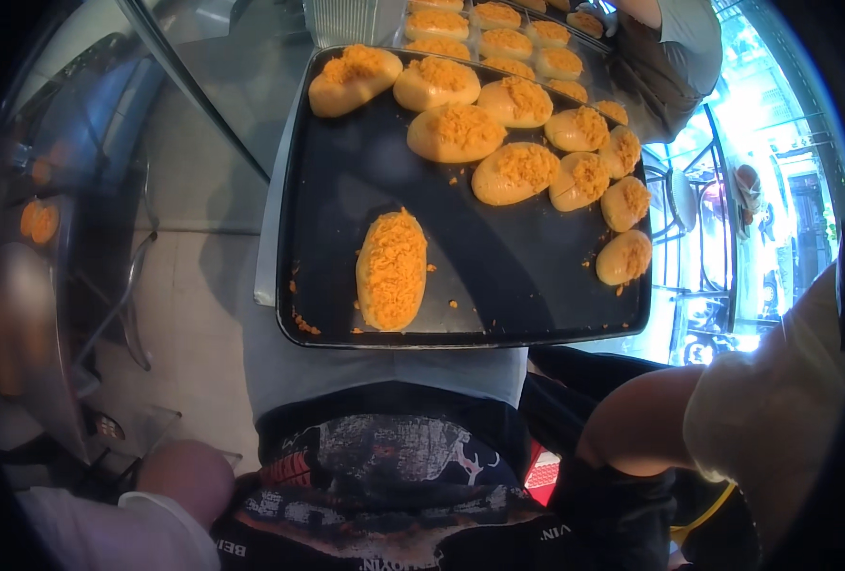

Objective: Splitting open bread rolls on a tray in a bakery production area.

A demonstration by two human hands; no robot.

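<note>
Occupying the middle of the view, a black rimmed baking tray (346, 181) is carrying eleven oval buns (456, 133), each bearing an orange shredded topping. Ten are sitting towards the far and right sides; the eleventh, an elongated bun (391, 271) coated along its whole length, is lying apart near the front left. Loose shreds (306, 326) are lying by the tray's near left corner. On this evidence, topping appears done for every bun on the tray; whether any others are awaiting it cannot be judged. Beyond the far rim, further topped buns (506, 43) are standing near a co-worker's dark garment (656, 81). The left hand and right hand are falling outside the view, so the state of either grip cannot be told. Pale and red lettering is showing on the wearer's black shirt (384, 447), partly folded; no label is appearing on the tray
</note>
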